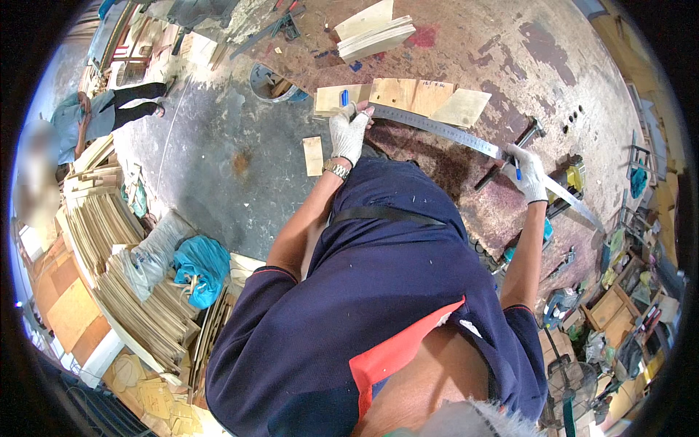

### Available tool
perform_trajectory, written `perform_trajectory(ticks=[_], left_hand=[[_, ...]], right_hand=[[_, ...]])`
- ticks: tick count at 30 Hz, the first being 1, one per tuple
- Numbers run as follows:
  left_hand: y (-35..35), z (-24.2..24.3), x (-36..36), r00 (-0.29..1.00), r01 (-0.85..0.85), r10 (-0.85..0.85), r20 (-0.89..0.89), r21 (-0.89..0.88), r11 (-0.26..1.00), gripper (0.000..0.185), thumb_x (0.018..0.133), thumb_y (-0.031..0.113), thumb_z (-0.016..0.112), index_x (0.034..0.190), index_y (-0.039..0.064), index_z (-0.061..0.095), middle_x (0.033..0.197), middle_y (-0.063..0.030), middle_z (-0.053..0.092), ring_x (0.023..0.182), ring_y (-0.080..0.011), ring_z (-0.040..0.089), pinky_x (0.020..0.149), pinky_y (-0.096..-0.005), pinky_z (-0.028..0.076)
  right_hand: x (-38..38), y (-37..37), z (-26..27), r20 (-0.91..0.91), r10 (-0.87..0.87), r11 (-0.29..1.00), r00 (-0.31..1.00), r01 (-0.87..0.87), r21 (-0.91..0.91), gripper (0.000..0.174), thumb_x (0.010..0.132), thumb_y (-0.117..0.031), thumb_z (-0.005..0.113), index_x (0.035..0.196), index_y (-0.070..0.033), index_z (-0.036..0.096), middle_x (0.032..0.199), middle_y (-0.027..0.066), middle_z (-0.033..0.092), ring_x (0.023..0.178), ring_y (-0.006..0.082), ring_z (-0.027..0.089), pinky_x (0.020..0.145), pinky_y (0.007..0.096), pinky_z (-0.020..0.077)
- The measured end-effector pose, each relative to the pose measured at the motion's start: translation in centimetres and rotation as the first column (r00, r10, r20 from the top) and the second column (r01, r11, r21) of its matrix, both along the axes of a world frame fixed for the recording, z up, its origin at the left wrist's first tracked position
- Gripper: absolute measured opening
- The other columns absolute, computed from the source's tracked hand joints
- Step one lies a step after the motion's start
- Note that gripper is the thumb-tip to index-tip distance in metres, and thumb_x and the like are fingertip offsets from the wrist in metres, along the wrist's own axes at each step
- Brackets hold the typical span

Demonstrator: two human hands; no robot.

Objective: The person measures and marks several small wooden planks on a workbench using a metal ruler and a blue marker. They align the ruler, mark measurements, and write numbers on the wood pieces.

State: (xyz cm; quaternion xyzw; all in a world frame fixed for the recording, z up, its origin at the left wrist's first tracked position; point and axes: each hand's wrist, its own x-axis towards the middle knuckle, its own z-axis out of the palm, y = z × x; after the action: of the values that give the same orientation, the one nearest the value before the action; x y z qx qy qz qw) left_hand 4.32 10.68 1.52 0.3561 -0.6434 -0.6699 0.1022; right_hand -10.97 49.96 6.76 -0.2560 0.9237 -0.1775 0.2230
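A long steel ruler (437, 128) spans from my left hand (350, 127) to beyond my right hand (525, 170). Both hands wear white knitted gloves with bare fingertips. My left thumb and fingers pinch the ruler's end, beside a thin wooden board (409, 95) with writing on it. My right hand grips the ruler farther along and also has a blue pen (517, 170) between its fingers. A pale wooden piece (461, 107) overlaps the board's right end. Under the board's left end lies another board (327, 100) with a blue object (344, 98) on it.
A hammer (534, 131) lies near my right hand, with a yellow power tool (575, 175) beyond. Stacked thin boards (377, 41) lie ahead. A bucket (262, 82) stands left of the work surface. At far left, a person (93, 114) is near stacked wood strips (104, 229).
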Motion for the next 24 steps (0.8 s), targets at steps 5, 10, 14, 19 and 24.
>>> perform_trajectory(ticks=[5, 10, 14, 19, 24], left_hand=[[-0.1, -0.2, 0.0, 1.000, 0.014, -0.014, 0.009, -0.031, 0.999, 0.030, 0.093, 0.012, 0.073, 0.116, -0.006, 0.070, 0.089, -0.0059, 0.072, 0.071, -0.0101, 0.066, 0.063, -0.0243, 0.053], [0.0, -0.4, 0.0, 1.000, -0.015, 0.015, -0.017, 0.013, 1.000, 0.031, 0.093, 0.013, 0.073, 0.116, -0.007, 0.070, 0.090, -0.0070, 0.073, 0.071, -0.0102, 0.066, 0.062, -0.0239, 0.053], [0.0, -0.5, 0.0, 1.000, -0.007, 0.007, 0.001, -0.015, 1.000, 0.029, 0.093, 0.012, 0.073, 0.116, -0.006, 0.071, 0.090, -0.0065, 0.073, 0.071, -0.0105, 0.066, 0.062, -0.0242, 0.053], [-0.1, -0.2, 0.0, 1.000, 0.000, 0.001, -0.008, 0.023, 1.000, 0.027, 0.094, 0.011, 0.072, 0.115, -0.006, 0.071, 0.090, -0.0058, 0.072, 0.071, -0.0105, 0.066, 0.063, -0.0246, 0.052], [-0.3, 0.0, 0.5, 1.000, 0.022, -0.022, 0.005, 0.021, 1.000, 0.027, 0.093, 0.010, 0.073, 0.116, -0.004, 0.071, 0.092, -0.0058, 0.073, 0.073, -0.0104, 0.066, 0.065, -0.0248, 0.053]], right_hand=[[0.3, 0.1, 0.0, -0.026, 0.002, 0.998, 1.000, -0.004, -0.060, 0.024, 0.077, -0.022, 0.080, 0.094, -0.011, 0.068, 0.074, 0.0134, 0.065, 0.069, 0.0321, 0.066, 0.064, 0.0389, 0.0501], [0.1, 0.4, -0.3, -0.037, 0.026, 0.998, 0.999, -0.028, -0.055, 0.025, 0.075, -0.021, 0.079, 0.096, -0.011, 0.069, 0.077, 0.0147, 0.067, 0.073, 0.0352, 0.068, 0.066, 0.0408, 0.0510], [0.0, 0.5, -0.5, -0.021, 0.019, 1.000, 1.000, -0.019, 0.003, 0.030, 0.072, -0.021, 0.079, 0.098, -0.011, 0.069, 0.080, 0.0163, 0.068, 0.078, 0.0384, 0.069, 0.068, 0.0430, 0.0521], [-0.2, 1.3, -1.2, 0.012, 0.001, 1.000, 1.000, -0.001, -0.015, 0.032, 0.072, -0.020, 0.079, 0.101, -0.012, 0.070, 0.081, 0.0172, 0.069, 0.079, 0.0388, 0.069, 0.069, 0.0436, 0.0524], [0.0, 1.0, -0.9, 0.008, 0.005, 1.000, 1.000, -0.005, -0.016, 0.032, 0.072, -0.020, 0.079, 0.101, -0.012, 0.070, 0.081, 0.0177, 0.069, 0.079, 0.0385, 0.069, 0.069, 0.0436, 0.0526]])
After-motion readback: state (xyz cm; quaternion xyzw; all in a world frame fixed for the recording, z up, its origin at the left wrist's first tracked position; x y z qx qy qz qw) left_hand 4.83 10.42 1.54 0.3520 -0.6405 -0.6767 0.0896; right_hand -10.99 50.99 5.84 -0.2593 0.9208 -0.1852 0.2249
